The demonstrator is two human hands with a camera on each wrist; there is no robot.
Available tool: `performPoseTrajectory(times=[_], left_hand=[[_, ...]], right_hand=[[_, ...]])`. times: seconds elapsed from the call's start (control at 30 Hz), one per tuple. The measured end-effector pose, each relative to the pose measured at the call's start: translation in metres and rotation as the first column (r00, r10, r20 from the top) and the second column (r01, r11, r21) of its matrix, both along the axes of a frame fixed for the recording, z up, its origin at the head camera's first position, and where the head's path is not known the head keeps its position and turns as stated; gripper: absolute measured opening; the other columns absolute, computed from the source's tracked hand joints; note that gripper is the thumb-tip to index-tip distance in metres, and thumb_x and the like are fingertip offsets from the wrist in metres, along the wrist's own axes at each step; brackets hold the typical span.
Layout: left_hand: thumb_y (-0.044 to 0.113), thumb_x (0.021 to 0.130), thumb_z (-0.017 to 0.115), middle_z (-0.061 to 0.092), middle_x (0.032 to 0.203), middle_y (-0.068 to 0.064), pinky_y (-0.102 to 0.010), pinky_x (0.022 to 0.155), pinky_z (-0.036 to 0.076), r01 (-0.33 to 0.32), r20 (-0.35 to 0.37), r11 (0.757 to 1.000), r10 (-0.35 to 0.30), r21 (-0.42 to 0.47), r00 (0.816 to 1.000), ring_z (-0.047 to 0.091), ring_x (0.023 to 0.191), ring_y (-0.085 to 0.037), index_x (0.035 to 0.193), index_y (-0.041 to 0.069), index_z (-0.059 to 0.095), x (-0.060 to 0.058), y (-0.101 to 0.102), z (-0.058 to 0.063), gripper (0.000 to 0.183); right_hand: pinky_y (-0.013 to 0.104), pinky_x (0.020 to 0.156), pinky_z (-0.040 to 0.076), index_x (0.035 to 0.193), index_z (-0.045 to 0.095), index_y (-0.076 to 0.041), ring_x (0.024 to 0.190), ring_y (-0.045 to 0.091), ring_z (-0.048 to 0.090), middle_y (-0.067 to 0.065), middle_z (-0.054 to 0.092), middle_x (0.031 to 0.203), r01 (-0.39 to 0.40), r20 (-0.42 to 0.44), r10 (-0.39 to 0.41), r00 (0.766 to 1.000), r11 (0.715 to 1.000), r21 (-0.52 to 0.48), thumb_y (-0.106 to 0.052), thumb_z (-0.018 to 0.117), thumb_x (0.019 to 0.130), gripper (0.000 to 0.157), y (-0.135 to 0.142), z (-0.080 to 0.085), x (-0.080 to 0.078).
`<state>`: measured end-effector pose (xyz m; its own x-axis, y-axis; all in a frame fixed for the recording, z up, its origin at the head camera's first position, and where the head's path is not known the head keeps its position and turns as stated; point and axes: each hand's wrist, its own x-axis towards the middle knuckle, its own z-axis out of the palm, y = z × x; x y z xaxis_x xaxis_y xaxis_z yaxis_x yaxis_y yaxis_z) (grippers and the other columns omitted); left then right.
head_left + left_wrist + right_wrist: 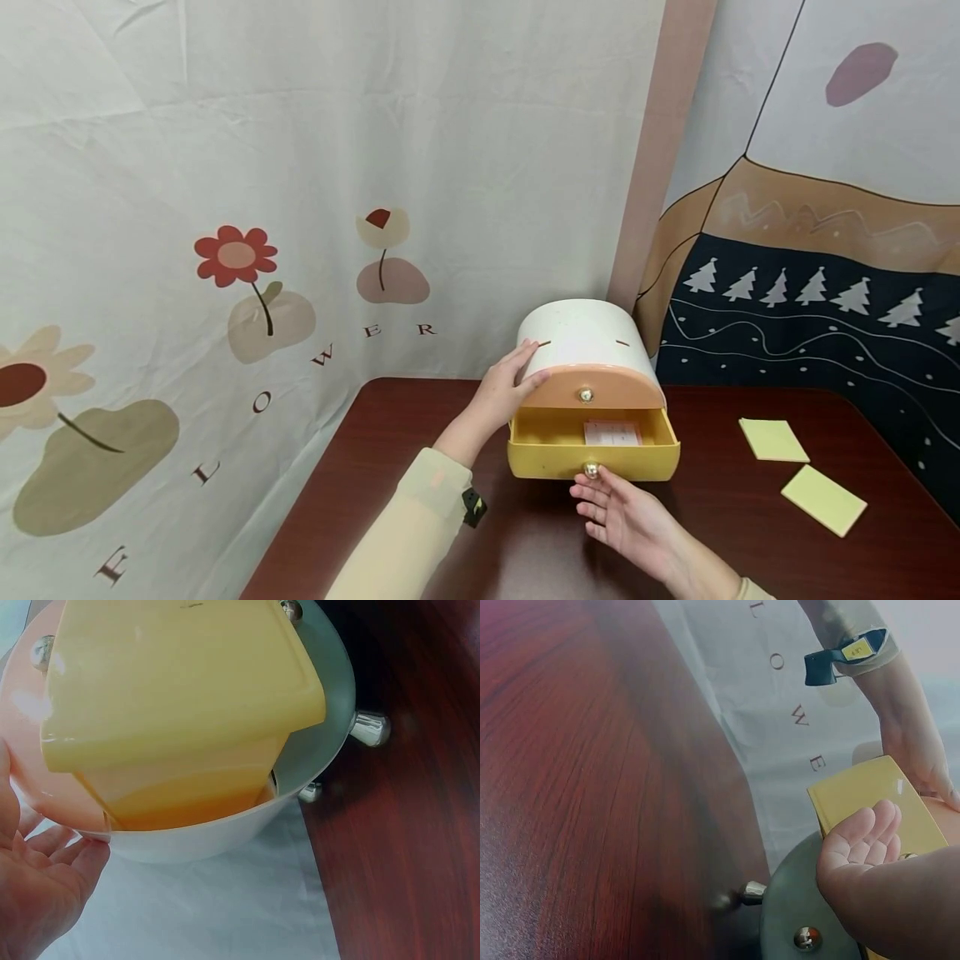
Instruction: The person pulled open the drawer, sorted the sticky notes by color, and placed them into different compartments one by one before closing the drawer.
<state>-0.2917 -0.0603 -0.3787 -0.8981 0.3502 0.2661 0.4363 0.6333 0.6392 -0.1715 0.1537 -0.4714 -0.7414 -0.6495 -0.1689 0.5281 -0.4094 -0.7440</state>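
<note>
A small rounded cabinet (577, 329) with a white shell stands on the table. Its yellow drawer (547, 463) is pulled out, and a pale pink-and-white paper item (612, 432) lies inside. My left hand (501, 390) rests against the cabinet's upper left side, fingers on the white shell and thumb near the peach drawer (551, 387). Just below the front of the yellow drawer is my right hand (633, 521), its fingers loosely extended and its thumb beside the round metal knob (592, 471). In the left wrist view the left fingertips touch the shell's rim (161, 844).
Two yellow sticky-note pads (774, 440) lie on the dark red table (742, 525), right of the cabinet. The cabinet's green lower front (787, 900) and a metal foot (753, 892) show in the right wrist view. Printed curtains (465, 167) hang behind the table.
</note>
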Motion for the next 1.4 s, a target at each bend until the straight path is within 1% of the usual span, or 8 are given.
performPoseTrajectory(times=[0.23,0.6,0.83,1.17,1.4], left_hand=[[0.048,0.092,0.054,0.031,0.154,-0.003,-0.039,0.114,0.027,0.000,0.000,1.000,0.000,-0.006,1.000,0.031,0.141,-0.021,0.146,0.019,0.039,-0.001,0.000,0.000,0.063],[0.049,0.091,0.054,0.030,0.154,0.000,-0.037,0.115,0.026,-0.005,0.025,1.000,0.005,0.001,1.000,0.029,0.142,-0.017,0.147,0.021,0.037,0.000,0.001,0.001,0.065],[0.049,0.091,0.054,0.029,0.154,-0.001,-0.038,0.115,0.026,-0.005,0.026,1.000,0.005,0.000,1.000,0.029,0.142,-0.018,0.147,0.020,0.037,0.001,0.001,0.001,0.065],[0.050,0.092,0.052,0.029,0.155,-0.001,-0.038,0.115,0.026,0.001,0.034,1.000,-0.001,0.006,0.999,0.028,0.142,-0.018,0.147,0.020,0.036,0.001,0.000,0.000,0.065],[0.051,0.091,0.052,0.029,0.155,-0.001,-0.039,0.115,0.026,-0.005,0.033,1.000,0.005,0.003,0.999,0.028,0.142,-0.019,0.147,0.021,0.036,0.001,0.001,-0.001,0.066]], right_hand=[[0.025,0.088,0.043,0.112,0.058,-0.019,0.099,0.010,0.054,-0.007,0.061,0.109,0.028,0.005,-0.028,1.000,0.999,0.019,-0.042,0.030,0.103,0.038,-0.002,0.002,-0.004],[0.025,0.086,0.044,0.110,0.060,-0.018,0.098,0.010,0.055,-0.006,0.063,0.108,0.078,0.027,-0.079,0.996,0.996,0.042,-0.043,0.032,0.103,0.038,-0.004,0.004,-0.012],[0.025,0.086,0.044,0.112,0.059,-0.015,0.097,0.011,0.055,-0.005,0.063,0.107,0.102,0.022,-0.103,0.994,0.994,0.048,-0.042,0.033,0.102,0.039,-0.006,0.005,-0.015],[0.025,0.085,0.044,0.113,0.058,-0.013,0.096,0.011,0.055,-0.005,0.063,0.105,0.136,0.023,-0.138,0.990,0.988,0.066,-0.040,0.029,0.104,0.040,-0.009,0.005,-0.025],[0.025,0.085,0.044,0.109,0.060,-0.015,0.095,0.011,0.054,-0.004,0.063,0.106,0.156,0.024,-0.158,0.987,0.985,0.078,-0.039,0.028,0.104,0.040,-0.009,0.006,-0.029]])
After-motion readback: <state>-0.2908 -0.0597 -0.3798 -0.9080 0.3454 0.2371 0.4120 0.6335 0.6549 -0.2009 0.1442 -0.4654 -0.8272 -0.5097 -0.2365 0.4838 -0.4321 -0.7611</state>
